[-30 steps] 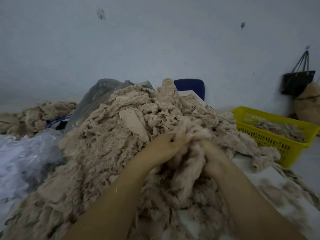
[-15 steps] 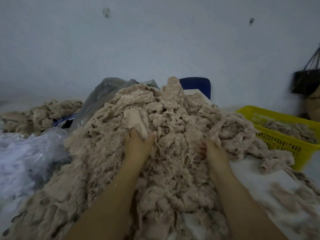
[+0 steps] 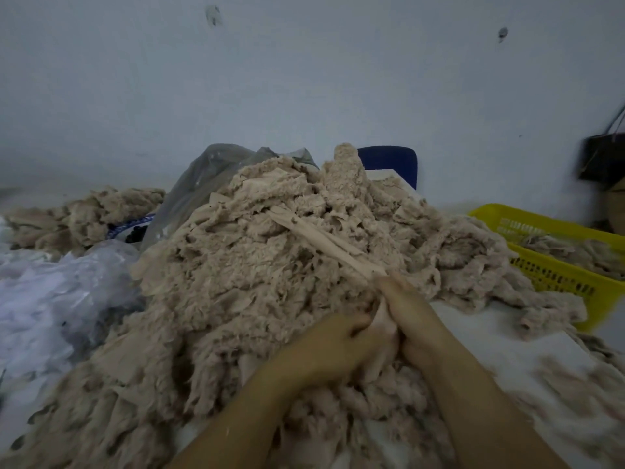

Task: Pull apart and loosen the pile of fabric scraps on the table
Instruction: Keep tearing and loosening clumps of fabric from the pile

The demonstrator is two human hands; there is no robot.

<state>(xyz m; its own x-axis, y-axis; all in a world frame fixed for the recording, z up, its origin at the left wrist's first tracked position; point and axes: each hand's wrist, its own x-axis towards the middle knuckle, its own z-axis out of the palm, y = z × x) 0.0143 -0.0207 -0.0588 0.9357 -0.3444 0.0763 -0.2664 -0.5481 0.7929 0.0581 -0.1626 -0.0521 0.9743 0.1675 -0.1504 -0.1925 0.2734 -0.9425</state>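
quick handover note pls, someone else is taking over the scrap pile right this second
Left hand: curled round the near end of a long flat strip.
Right hand: grips the same strip just beside it, hands close together.
Pile of scraps: heaped high on the table, the strip running up its right slope; a few scraps in the yellow basket.
Done: little to see, some loose scraps spread on the right.
Left: free the strip, then loosen the dense bulk.

White table [image 3: 490, 336] bears the fabric scrap pile [image 3: 257, 286]; yellow basket [image 3: 554, 279] seemingly beside it
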